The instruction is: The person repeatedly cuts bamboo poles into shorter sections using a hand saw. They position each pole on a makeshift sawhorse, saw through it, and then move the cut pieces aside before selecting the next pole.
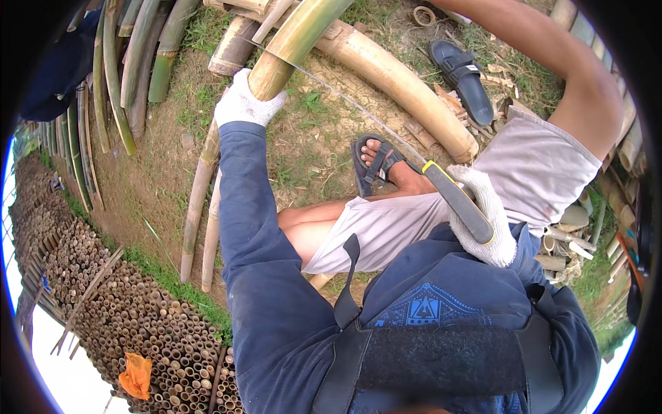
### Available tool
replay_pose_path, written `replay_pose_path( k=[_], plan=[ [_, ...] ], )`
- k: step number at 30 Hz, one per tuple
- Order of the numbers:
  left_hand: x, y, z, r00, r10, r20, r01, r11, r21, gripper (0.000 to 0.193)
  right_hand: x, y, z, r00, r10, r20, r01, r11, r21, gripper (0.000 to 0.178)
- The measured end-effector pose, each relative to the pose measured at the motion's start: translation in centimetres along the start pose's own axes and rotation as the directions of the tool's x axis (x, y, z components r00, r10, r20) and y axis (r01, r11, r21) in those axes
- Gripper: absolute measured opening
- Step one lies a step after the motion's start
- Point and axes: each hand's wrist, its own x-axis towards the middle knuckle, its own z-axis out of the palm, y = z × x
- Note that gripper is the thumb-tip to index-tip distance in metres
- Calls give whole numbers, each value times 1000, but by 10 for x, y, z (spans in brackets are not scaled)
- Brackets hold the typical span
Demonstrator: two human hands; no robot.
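My left hand, in a white knit glove, is wrapped round the near end of a thick green-yellow bamboo pole. A hand saw's long thin blade lies across that pole just beyond my left hand, its tip past the pole's left side. How deep the blade sits in the bamboo I cannot tell. My gloved right hand is closed on the saw's grey and yellow handle, close to my body. Below the held pole lie a thick tan bamboo pole and a short cut bamboo piece.
My sandalled foot rests on the ground; a black sandal is by the tan pole. Bamboo poles stand at upper left, and two thinner ones lie left of my arm. Stacked bamboo fills the lower left, with an orange bag.
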Motion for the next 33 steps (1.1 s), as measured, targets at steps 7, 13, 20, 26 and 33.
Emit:
replay_pose_path(
  k=[7,13,20,26,33],
  plan=[
    [-3,7,-5,999,-30,-23,29,1000,-10,91,211,16,128,965,-209,-158,208,978,-21,50],
    [5,-3,-1,1000,19,4,-19,1000,-1,96,27,43,33,999,-25,34,18,982,190,58],
    [7,-5,-1,999,2,32,-1,999,-32,91,67,13,34,998,21,53,-33,974,225,45],
    [5,-6,-4,1000,0,0,0,1000,-27,99,178,38,125,994,-97,-55,96,995,-24,48],
    [12,-24,7,996,92,-23,-94,991,-94,96,-45,16,-23,993,80,82,-63,979,-196,58]
  ],
)
